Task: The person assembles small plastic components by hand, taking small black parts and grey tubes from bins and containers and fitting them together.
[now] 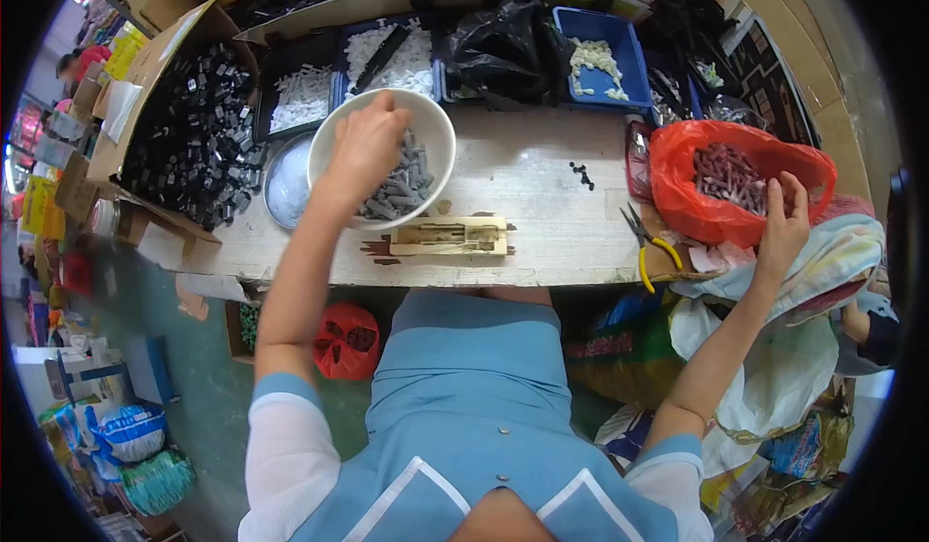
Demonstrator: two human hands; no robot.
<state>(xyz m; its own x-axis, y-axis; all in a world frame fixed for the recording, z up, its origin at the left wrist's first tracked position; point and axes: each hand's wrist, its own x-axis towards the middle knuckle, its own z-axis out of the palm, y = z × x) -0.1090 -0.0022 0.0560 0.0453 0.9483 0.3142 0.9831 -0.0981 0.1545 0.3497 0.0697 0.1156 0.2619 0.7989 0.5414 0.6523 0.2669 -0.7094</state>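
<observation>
My left hand is over a white bowl, its fingers bent down and closed. Whatever lies between the fingertips is hidden. Small grey plastic tube-like pieces fill part of the bowl. On the right, my right hand rests at the near right edge of a red plastic bag, fingers slightly apart and bent beside the pieces. Inside the bag are many purplish-brown stick-like pieces. A cream-coloured jig with a long slot lies on the table between the hands, nearer the front edge.
Pliers with yellow handles lie near the bag. A carton of black parts stands left. A blue tray with cream pieces and a tray of white pieces line the back. Small black bits lie on the table.
</observation>
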